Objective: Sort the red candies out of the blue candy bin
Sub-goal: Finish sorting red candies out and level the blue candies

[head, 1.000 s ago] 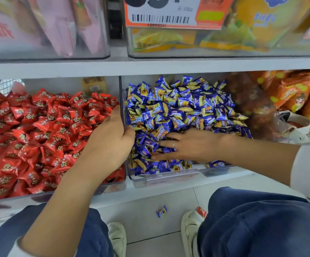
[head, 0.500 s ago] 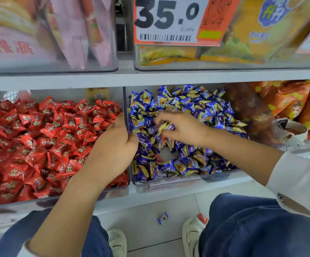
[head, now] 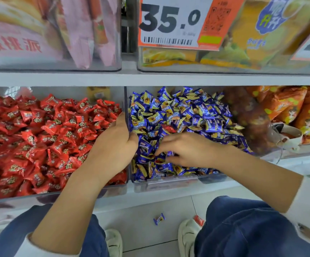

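Shelf bins sit side by side; left hand [head: 113, 145] grips the divider [head: 126, 108], right hand [head: 189, 149] digs curled into the blue candy bin [head: 169, 184]. A red candy [head: 169, 128] peeks mid-bin: light, crinkly, slippery; pinch its wrapper.

**A shop's sweets shelf**

A retail shop is shown, at a self-service confectionery display. Directly above the right hand [head: 193, 149], a printed price tag [head: 178, 23] reading "35.0", with a barcode and a QR code, is fixed to a clear upper bin [head: 224, 67] of yellow snack packets. Under that hand a clear bin [head: 169, 182] is heaped with blue wrapped candies [head: 178, 112]; left of the left hand [head: 113, 145] red wrapped candies [head: 39, 136] are piled in bulk. Orange snack bags [head: 299, 112] are stocked to the right, and a white shelf [head: 150, 78] is seen above both hands.
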`<state>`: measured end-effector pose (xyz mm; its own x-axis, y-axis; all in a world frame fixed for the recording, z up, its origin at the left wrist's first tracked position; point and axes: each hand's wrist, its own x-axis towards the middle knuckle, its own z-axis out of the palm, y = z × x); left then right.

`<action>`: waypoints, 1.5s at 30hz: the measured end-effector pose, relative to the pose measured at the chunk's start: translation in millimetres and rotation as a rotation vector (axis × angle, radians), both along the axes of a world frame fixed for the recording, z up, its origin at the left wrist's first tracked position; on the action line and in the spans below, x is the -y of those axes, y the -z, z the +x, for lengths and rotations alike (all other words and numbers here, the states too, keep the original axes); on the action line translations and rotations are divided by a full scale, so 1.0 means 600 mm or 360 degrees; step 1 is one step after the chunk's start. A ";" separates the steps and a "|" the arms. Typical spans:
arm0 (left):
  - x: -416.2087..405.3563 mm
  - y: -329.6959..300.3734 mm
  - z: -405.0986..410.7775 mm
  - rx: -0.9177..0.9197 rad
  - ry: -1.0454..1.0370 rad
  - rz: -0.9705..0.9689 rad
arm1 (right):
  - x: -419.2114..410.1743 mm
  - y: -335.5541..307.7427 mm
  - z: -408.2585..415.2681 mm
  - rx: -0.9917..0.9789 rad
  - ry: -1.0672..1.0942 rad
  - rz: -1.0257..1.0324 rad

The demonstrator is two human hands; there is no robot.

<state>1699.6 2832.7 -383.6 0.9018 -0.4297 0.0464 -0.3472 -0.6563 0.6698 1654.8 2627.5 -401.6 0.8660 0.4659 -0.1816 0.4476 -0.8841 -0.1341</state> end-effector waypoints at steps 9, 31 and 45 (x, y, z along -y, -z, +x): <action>0.000 0.000 0.000 -0.0024 0.0006 0.0034 | -0.055 0.044 0.023 0.0039 -0.0060 -0.0498; -0.004 -0.003 0.000 -0.0113 0.0034 0.0114 | 0.140 -0.050 -0.030 0.0427 0.1177 0.0336; 0.138 -0.013 -0.072 0.0400 0.0405 -0.0228 | 0.188 -0.070 -0.168 0.0707 0.1506 0.0832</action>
